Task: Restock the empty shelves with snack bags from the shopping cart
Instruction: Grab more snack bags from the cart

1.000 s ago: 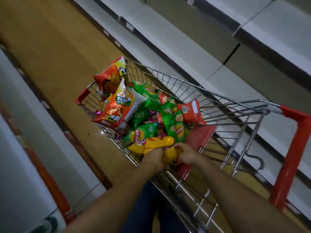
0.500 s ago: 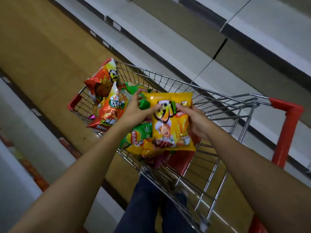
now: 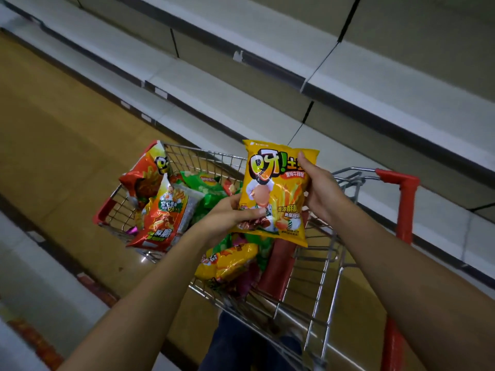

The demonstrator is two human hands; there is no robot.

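Both hands have the yellow fries bag (image 3: 276,194) up over the shopping cart (image 3: 325,263): left hand (image 3: 230,215) pinching its lower edge, right hand (image 3: 318,187) gripping the top right edge. Slick foil, so it might slip heading to those bare shelves (image 3: 375,84).

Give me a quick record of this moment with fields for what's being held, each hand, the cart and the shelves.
held item: yellow snack bag, upright above the cart, front facing the camera
left hand: left hand grips the bag's lower left edge, thumb on the front
right hand: right hand holds the bag's right edge, thumb on the front
cart: shopping cart, wire with red trim, holding orange, green and yellow snack bags
shelves: shelves behind the cart, bare where visible
task stage: bag lifted out, not yet on a shelf
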